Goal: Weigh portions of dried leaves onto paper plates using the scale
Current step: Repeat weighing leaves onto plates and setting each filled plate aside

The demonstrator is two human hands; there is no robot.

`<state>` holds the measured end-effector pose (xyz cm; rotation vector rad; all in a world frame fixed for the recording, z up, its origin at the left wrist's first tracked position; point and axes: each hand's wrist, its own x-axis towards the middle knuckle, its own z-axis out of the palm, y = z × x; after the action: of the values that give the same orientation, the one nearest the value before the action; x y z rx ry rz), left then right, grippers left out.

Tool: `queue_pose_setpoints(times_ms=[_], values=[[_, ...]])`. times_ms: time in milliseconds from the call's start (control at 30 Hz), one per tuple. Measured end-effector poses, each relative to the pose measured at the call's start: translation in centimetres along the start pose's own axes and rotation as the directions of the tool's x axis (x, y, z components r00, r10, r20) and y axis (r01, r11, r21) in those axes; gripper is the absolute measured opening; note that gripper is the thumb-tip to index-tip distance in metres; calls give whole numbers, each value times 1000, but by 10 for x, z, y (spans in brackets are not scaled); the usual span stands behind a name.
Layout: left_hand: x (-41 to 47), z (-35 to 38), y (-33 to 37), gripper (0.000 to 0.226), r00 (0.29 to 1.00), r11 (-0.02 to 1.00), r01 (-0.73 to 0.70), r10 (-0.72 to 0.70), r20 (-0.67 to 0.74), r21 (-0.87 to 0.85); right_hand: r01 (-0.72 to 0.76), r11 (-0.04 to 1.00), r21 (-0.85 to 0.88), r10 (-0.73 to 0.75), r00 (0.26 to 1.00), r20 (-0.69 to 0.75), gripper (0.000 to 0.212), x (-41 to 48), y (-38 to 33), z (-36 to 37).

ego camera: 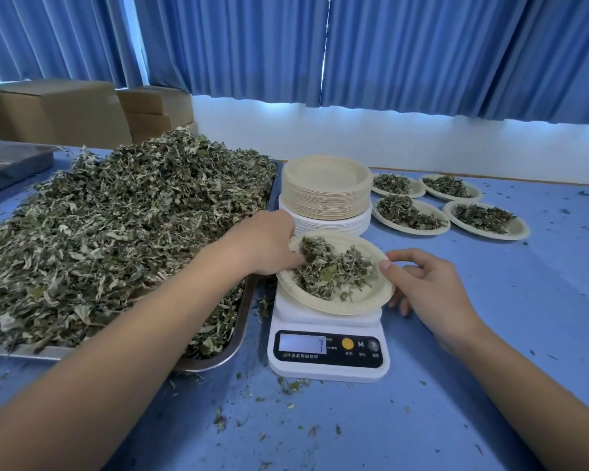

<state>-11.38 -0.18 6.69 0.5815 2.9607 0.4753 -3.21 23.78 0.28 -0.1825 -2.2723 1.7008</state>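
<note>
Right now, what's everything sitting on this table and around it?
Leaf pile: one, grey-green, on tray, left.
Tray: one, silver, left.
Scale: one, white, centre.
Plate on scale: one, beige, holding leaves.
Plate stack: one, beige over white, behind scale.
Filled plates: four, beige, right rear.
Boxes: several, brown, back left.
Curtains: blue, behind.
Table: one, blue, leaf-littered.
Left hand: one, at plate's left edge.
Right hand: one, pinching plate's right rim.

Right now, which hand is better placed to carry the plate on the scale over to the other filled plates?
Right, probably. The right hand pinches the right rim of the plate, and the filled plates lie on that side. The left hand sits at the left rim by the tray, farther away.
</note>
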Motion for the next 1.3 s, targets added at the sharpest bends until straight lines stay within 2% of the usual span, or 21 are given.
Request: queue_pose_setpoints(times_ms=[100, 133, 233, 367, 467, 667, 767, 1000, 1100, 1300], values=[[2, 3, 12, 44, 999, 995, 1, -6, -45, -98, -50, 998, -32, 49, 999, -9, 8, 6, -5, -12], [3, 4, 19, 40, 999, 988, -4, -2, -41, -153, -78, 996, -43, 76, 997, -28, 9, 10, -6, -22], [15, 15, 52, 22, 998, 934, 2, 18, 54, -357, -171, 984, -51, 163, 979, -121, 5, 29, -6, -63], [46, 43, 108, 17, 991, 858, 83, -17, 134, -507, -243, 950, -198, 195, 953, -232, 2, 50, 17, -121], [71, 65, 150, 11, 986, 870, 95, -14, 169, -484, -286, 900, -328, 186, 934, -304, 5, 60, 39, -156], [110, 88, 209, 20, 995, 817, 82, -31, 98, -570, -295, 889, -349, 137, 900, -413, 6, 87, 56, -213], [134, 88, 219, 14, 997, 789, 71, -47, 55, -610, -297, 881, -368, 135, 904, -407, 9, 107, 56, -228], [152, 117, 218, 3, 985, 735, 155, -59, 165, -660, -308, 728, -612, 100, 931, -350, 7, 125, 70, -236], [151, 118, 225, 4, 984, 709, 153, -43, 174, -689, -317, 735, -600, 109, 928, -357, 8, 123, 74, -244], [140, 116, 245, 10, 972, 728, 141, 26, 232, -671, -371, 700, -610, 125, 905, -407, 12, 117, 69, -263]])
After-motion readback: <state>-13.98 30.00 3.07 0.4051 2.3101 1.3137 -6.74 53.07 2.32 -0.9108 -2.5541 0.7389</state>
